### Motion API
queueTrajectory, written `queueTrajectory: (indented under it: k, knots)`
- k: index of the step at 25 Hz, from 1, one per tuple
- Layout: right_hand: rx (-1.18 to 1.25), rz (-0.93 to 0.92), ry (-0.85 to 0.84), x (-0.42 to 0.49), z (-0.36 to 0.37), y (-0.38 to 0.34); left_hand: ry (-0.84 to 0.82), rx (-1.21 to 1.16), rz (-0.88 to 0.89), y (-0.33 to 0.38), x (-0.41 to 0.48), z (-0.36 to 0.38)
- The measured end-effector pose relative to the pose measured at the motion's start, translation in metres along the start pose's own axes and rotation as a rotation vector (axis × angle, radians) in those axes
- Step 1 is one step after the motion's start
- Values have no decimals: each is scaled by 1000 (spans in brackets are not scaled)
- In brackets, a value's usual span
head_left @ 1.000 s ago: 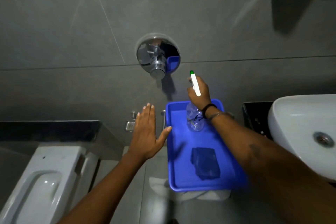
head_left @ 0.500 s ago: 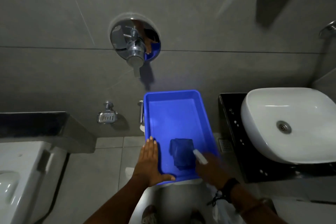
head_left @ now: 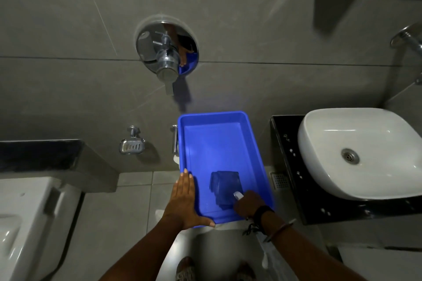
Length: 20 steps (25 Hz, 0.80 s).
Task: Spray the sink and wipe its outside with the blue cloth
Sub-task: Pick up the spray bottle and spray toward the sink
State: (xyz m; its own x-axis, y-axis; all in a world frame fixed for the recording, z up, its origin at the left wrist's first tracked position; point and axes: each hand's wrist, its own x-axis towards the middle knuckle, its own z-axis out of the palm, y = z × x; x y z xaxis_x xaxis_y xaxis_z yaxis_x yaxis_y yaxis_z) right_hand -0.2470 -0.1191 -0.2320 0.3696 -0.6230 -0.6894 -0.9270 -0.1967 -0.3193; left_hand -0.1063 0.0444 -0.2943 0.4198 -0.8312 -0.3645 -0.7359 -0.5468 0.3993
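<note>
A white basin sink [head_left: 365, 139] sits on a black counter [head_left: 287, 155] at the right. In the centre stands a blue tray [head_left: 217, 141] with a folded blue cloth [head_left: 225, 186] lying at its near end. My left hand [head_left: 185, 201] rests flat on the tray's near left corner, fingers together and thumb along the front rim. My right hand [head_left: 249, 204] is closed around the spray bottle [head_left: 237, 195] at the tray's near right, touching the cloth's edge. Only the bottle's white top shows; its body is hidden under my hand.
A chrome valve plate [head_left: 166, 55] juts from the grey tiled wall above the tray. A steel soap dish [head_left: 132, 147] hangs at lower left, with a white toilet [head_left: 27, 223] beyond it. The sink's tap [head_left: 408, 39] sticks out at the right edge.
My right hand has brought the spray bottle from the tray's far end down to its near end beside the cloth. My left hand has dropped onto the tray's corner.
</note>
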Motion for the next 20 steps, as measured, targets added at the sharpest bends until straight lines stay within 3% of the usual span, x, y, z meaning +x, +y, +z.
queueTrajectory:
  k: [10,13,17,20]
  knots:
    - [58,-23,76,-18,-7,-9,-37,-7,-15,1,-1,-2]
    - [136,-206,222,-48,-35,-28,-39,-3,-7,1,-1,-3]
    - [537,-605,346,-105,-118,-73,-26,-14,-4,-2,-2,-3]
    - [658,-743,504,-106,-170,-118,-25,-9,-3,-2,-2,-3]
